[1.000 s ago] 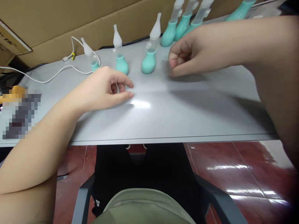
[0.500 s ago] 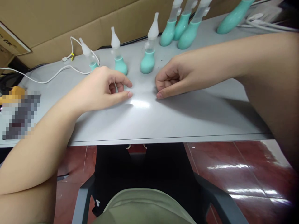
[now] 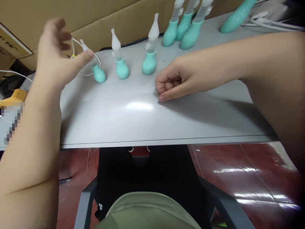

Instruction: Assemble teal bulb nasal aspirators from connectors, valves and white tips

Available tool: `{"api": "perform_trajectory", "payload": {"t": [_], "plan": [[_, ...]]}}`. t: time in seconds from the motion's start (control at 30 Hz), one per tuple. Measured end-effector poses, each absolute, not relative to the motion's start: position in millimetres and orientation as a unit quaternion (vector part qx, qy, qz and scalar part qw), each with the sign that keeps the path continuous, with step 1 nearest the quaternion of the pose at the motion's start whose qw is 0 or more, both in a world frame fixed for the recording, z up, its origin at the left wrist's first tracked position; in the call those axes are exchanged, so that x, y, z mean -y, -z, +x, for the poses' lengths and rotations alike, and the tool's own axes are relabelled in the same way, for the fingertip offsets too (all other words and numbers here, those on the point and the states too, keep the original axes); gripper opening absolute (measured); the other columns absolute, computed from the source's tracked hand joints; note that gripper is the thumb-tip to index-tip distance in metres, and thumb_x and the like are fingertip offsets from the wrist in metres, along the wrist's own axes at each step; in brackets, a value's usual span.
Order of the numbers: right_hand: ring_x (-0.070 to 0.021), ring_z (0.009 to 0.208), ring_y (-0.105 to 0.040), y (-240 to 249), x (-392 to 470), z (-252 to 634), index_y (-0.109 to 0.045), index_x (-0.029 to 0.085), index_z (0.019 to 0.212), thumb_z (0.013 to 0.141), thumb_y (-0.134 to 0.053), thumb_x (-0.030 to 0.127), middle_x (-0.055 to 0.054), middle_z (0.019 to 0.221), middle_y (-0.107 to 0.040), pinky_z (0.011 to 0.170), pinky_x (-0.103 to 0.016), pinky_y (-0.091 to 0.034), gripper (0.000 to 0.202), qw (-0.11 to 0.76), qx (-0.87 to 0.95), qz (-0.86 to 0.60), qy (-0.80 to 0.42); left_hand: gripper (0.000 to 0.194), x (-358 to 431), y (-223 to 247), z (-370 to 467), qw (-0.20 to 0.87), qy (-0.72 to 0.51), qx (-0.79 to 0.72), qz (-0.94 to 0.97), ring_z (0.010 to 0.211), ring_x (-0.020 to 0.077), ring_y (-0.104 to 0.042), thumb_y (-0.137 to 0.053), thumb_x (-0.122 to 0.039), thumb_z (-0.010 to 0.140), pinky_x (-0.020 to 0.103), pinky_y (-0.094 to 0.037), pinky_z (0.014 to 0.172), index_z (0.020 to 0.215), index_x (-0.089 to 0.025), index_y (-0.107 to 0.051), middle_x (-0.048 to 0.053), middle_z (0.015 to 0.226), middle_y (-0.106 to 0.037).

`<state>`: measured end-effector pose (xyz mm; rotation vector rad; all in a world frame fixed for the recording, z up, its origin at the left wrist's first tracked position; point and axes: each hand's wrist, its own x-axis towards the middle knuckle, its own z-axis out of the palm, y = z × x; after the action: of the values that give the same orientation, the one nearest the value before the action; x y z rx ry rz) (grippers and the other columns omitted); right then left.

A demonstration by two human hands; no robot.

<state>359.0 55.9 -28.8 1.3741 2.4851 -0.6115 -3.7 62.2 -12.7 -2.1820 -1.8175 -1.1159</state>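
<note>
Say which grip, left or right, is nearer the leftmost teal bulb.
Left. In the head view, the left grip is just above and left of the leftmost teal bulb; the right grip is well off to its right and slightly lower.

Seemingly a workshop, gray worktop [image 3: 107, 117], cardboard backing [image 3: 107, 19], several matching teal-bulbed devices [image 3: 149, 64], red tiled floor [image 3: 226, 187]

The middle bulb pump [image 3: 122, 68] stands nozzle up — rounded teal base, clear collar, tapered white tip. Left of it stands the left bulb pump [image 3: 99, 74], alike, collar partly hidden; right of it, the third bulb pump [image 3: 149, 64] — also upright, apart.
</note>
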Motion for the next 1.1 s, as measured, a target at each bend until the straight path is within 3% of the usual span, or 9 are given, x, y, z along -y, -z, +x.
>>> {"api": "perform_trajectory", "payload": {"t": [0.07, 0.17, 0.3, 0.43, 0.6, 0.77, 0.87, 0.97, 1.1], "plan": [[-0.0053, 0.068, -0.047, 24, -52, 354, -0.08, 0.019, 0.116, 0.106, -0.076, 0.063, 0.005, 0.08, -0.065, 0.071, -0.031, -0.032, 0.045, 0.134, -0.836, 0.495, 0.196, 0.092, -55, 11, 5, -0.025, 0.332, 0.628, -0.703, 0.123, 0.0234, -0.078, -0.097, -0.016, 0.085, 0.047, -0.068, 0.108, 0.167, -0.015, -0.054, 0.011, 0.15, -0.077], [-0.0047, 0.065, -0.046, 18, -47, 348, -0.08, 0.019, 0.115, 0.105, -0.079, 0.057, 0.006, 0.078, -0.065, 0.07, -0.032, -0.032, 0.04, 0.14, -0.822, 0.513, 0.204, 0.064, -47, 8, 15, -0.072, 0.316, 0.601, -0.73, 0.093, 0.022, -0.078, -0.094, -0.021, 0.081, 0.04, -0.064, 0.087, 0.143, -0.018, -0.076, 0.007, 0.112, -0.088], [-0.0039, 0.063, -0.044, 18, -47, 347, -0.08, 0.018, 0.114, 0.104, -0.081, 0.054, 0.006, 0.075, -0.064, 0.069, -0.032, -0.031, 0.038, 0.126, -0.827, 0.503, 0.217, 0.022, -36, 1, 21, -0.047, 0.292, 0.587, -0.754, 0.076, 0.015, -0.067, -0.088, -0.025, 0.083, 0.033, -0.054, 0.075, 0.104, -0.018, -0.087, 0.004, 0.099, -0.086], [-0.0036, 0.062, -0.048, 23, -50, 349, -0.081, 0.019, 0.115, 0.104, -0.08, 0.055, 0.006, 0.077, -0.066, 0.067, -0.03, -0.033, 0.038, 0.124, -0.844, 0.486, 0.191, 0.023, -25, -4, 29, -0.028, 0.284, 0.57, -0.77, 0.074, 0.0132, -0.063, -0.087, -0.031, 0.085, 0.032, -0.049, 0.073, 0.099, -0.014, -0.09, 0.005, 0.098, -0.086], [-0.004, 0.063, -0.048, 28, -54, 355, -0.081, 0.018, 0.115, 0.103, -0.081, 0.059, 0.005, 0.08, -0.069, 0.066, -0.029, -0.033, 0.043, 0.112, -0.853, 0.47, 0.199, 0.032, -15, -6, 33, -0.06, 0.356, 0.488, -0.795, 0.075, 0.0159, -0.067, -0.091, -0.035, 0.088, 0.035, -0.05, 0.069, 0.11, -0.012, -0.091, 0.005, 0.089, -0.08], [-0.0037, 0.065, -0.053, 28, -54, 358, -0.081, 0.018, 0.116, 0.103, -0.08, 0.056, 0.004, 0.082, -0.069, 0.064, -0.027, -0.034, 0.04, 0.05, -0.874, 0.421, 0.236, 0.056, -6, -7, 38, -0.239, 0.338, 0.378, -0.828, 0.073, 0.0179, -0.076, -0.097, -0.058, 0.086, 0.04, -0.066, 0.07, 0.124, -0.017, -0.088, 0.0, 0.089, -0.08], [-0.0039, 0.07, -0.055, 22, -42, 350, -0.079, 0.018, 0.119, 0.107, -0.076, 0.049, 0.003, 0.085, -0.068, 0.067, -0.024, -0.039, 0.034, -0.059, -0.876, 0.391, 0.276, 0.058, -4, -1, 47, -0.289, 0.261, 0.38, -0.839, 0.087, 0.0182, -0.079, -0.086, -0.069, 0.092, 0.044, -0.07, 0.089, 0.123, -0.02, -0.081, -0.002, 0.091, -0.076], [-0.0046, 0.075, -0.059, 19, -27, 340, -0.073, 0.017, 0.122, 0.107, -0.076, 0.048, 0.001, 0.088, -0.067, 0.066, -0.021, -0.043, 0.034, -0.211, -0.862, 0.32, 0.332, 0.045, -4, 7, 55, -0.26, 0.193, 0.334, -0.885, 0.122, 0.0236, -0.078, -0.069, -0.057, 0.105, 0.043, -0.066, 0.109, 0.134, -0.023, -0.074, 0.003, 0.113, -0.077], [-0.0093, 0.091, -0.072, 22, -17, 336, -0.062, 0.021, 0.151, 0.1, -0.084, 0.055, 0.0, 0.104, -0.07, 0.073, -0.02, -0.057, 0.065, -0.327, -0.833, 0.25, 0.371, 0.06, -5, 18, 62, -0.241, 0.21, 0.32, -0.892, 0.105, 0.0212, -0.079, -0.074, -0.05, 0.102, 0.036, -0.067, 0.088, 0.157, -0.028, -0.064, 0.004, 0.121, -0.075]]}}
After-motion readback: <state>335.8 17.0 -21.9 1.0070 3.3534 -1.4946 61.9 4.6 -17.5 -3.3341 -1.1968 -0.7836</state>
